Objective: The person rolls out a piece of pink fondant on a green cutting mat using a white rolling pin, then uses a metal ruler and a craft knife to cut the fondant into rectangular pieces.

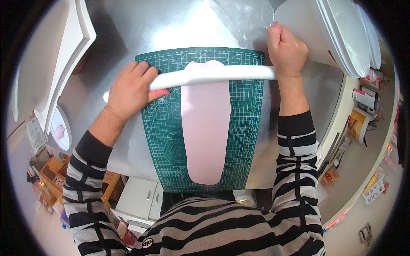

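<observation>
A long white rolling pin (pixel 213 74) lies crosswise over the far part of a pale pink rolled-out sheet, perhaps dough or fondant (pixel 206 132). The sheet is long and narrow with rounded ends. It rests on a green gridded cutting mat (pixel 245 123). My left hand (pixel 133 87) grips the pin near its left end, fingers curled over it and thumb stretched along its near side. My right hand (pixel 288 51) is closed in a fist, its heel over the pin's right end. Whether that fist holds anything is hidden.
Beyond the mat, a clear plastic sheet (pixel 250 19) lies on the shiny metal table (pixel 124 30). Large white tubs or lids (pixel 337 34) stand at the far right, beside my right hand. White panels (pixel 64 64) rise at the left, with a small white dish (pixel 61 128) below them.
</observation>
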Tool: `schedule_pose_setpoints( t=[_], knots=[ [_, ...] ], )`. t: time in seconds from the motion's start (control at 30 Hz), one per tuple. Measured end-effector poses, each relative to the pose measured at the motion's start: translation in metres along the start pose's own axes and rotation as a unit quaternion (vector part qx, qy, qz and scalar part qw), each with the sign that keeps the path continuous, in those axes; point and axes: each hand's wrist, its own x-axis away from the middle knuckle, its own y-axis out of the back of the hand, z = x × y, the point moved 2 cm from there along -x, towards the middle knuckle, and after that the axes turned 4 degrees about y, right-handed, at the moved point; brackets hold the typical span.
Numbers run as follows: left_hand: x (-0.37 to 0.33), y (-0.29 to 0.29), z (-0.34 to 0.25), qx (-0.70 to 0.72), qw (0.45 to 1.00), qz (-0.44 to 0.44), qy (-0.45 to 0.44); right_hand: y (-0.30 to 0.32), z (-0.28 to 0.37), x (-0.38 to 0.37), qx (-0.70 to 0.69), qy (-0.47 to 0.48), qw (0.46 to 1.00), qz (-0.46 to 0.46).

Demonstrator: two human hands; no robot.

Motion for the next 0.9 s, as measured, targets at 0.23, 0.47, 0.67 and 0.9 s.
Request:
schedule_pose_setpoints(
  t=[0.23, 0.47, 0.67, 0.9],
  knots=[
    [-0.02, -0.008, 0.022, -0.039, 0.998, -0.053, -0.004, -0.033, -0.01, -0.017, -0.038, 0.017, 0.999, 0.022],
    [-0.016, 0.007, 0.002, 0.01, 0.998, -0.065, 0.011, -0.019, -0.001, -0.01, -0.13, 0.011, 0.99, 0.058],
    [0.079, -0.015, -0.047, 0.093, 0.988, -0.034, 0.121, 0.061, 0.057, 0.083, -0.074, -0.014, 0.949, 0.305],
    [0.164, -0.012, -0.122, 0.172, 0.981, -0.051, 0.078, 0.156, 0.118, 0.141, -0.033, -0.003, 0.901, 0.432]
  ],
)
